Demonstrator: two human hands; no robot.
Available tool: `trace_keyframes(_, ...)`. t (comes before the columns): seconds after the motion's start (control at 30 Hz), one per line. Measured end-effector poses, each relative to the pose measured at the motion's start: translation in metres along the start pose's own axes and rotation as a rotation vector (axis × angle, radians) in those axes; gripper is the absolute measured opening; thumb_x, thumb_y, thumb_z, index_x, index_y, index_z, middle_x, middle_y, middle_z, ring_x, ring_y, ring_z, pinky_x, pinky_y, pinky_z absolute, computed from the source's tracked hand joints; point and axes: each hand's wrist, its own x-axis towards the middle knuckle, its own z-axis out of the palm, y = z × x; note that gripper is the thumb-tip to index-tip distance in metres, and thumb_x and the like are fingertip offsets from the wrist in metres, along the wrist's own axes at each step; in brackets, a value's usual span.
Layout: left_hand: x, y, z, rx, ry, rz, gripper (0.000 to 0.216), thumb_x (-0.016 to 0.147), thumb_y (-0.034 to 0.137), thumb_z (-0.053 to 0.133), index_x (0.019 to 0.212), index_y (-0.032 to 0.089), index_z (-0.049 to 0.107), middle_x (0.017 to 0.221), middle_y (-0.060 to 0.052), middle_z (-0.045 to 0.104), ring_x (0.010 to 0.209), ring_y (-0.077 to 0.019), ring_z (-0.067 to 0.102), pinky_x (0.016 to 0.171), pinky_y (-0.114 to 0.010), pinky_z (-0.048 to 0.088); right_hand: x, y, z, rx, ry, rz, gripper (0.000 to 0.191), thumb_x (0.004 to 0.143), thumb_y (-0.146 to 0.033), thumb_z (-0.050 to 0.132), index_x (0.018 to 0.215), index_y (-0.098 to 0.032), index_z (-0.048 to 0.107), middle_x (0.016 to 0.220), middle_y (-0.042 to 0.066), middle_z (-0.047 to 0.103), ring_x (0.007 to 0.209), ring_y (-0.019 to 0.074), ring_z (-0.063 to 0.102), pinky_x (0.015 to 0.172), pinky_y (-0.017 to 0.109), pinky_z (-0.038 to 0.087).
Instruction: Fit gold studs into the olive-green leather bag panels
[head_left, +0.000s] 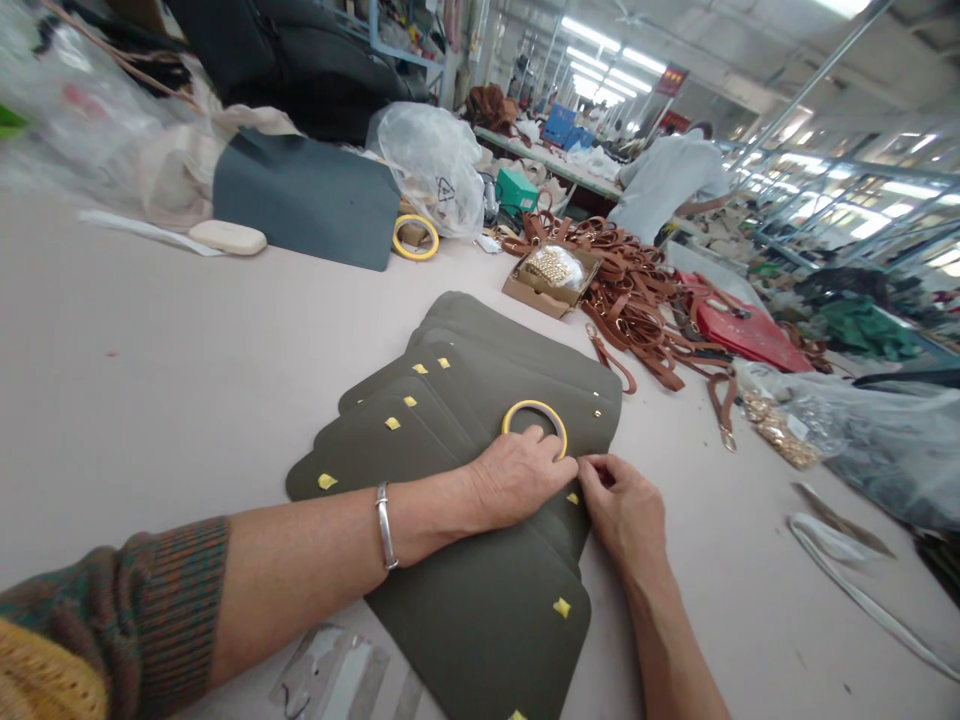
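Observation:
A fanned stack of dark olive panels with rounded corners lies on the table before me. Small yellow tape pieces dot the panels near their edges. My left hand reaches across the stack, its fingers curled over the near edge of a roll of yellow tape. Just right of it, at the panels' right edge, my right hand is closed in a pinch. The two hands' fingertips nearly meet, and whatever the right fingers hold is hidden.
Beyond the stack are a small cardboard box of gold-coloured hardware and a heap of brown straps. Farther left lie a dark grey sheet and another tape roll. Plastic bags sit at right. A person stands farther back.

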Motion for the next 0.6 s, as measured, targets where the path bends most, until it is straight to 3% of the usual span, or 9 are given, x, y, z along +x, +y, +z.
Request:
trace_keyframes(0.17,0.001,-0.010,-0.008,0.008,-0.001,0.022,0.016,0.093,0.014,0.040,0.095,0.017,0.056,0.090,-0.006,0.061,0.086,-0.0222,0.054,0.069,-0.034,0.049,-0.001,-0.001,-0.010,0.090,-0.180,-0.002,0.024,0.079,-0.038,0.054,0.072,-0.023,0.072,0.066,0.001,0.071,0.061,0.0181,0.064,0.057,0.027,0.043)
trace_keyframes(0.4,0.005,-0.024,-0.011,0.070,-0.016,0.039,0.015,0.091,0.012,0.043,0.095,0.016,0.057,0.093,-0.008,0.060,0.087,-0.0218,0.053,0.075,-0.035,0.045,-0.007,0.011,-0.013,0.278,-0.102,0.053,0.033,0.081,-0.047,0.054,0.079,-0.020,0.072,0.073,0.004,0.073,0.064,0.0188,0.065,0.059,0.028,0.046)
trace_keyframes(0.5,0.005,-0.025,-0.008,0.070,-0.007,0.038,0.015,0.091,0.013,0.043,0.095,0.016,0.057,0.092,-0.008,0.060,0.087,-0.0221,0.052,0.076,-0.036,0.044,-0.011,0.012,-0.016,0.241,-0.121,0.063,0.038,0.083,-0.052,0.053,0.071,-0.020,0.070,0.063,0.003,0.069,0.059,0.0181,0.063,0.054,0.027,0.043)
trace_keyframes(0.6,0.005,-0.024,-0.007,0.062,0.000,0.041,0.013,0.090,0.015,0.044,0.093,0.016,0.057,0.091,-0.008,0.060,0.084,-0.0219,0.052,0.077,-0.037,0.042,-0.013,0.006,-0.015,0.157,-0.123,0.031,0.033,0.083,-0.049,0.055,0.073,-0.023,0.072,0.069,0.002,0.072,0.062,0.0184,0.065,0.056,0.027,0.042)
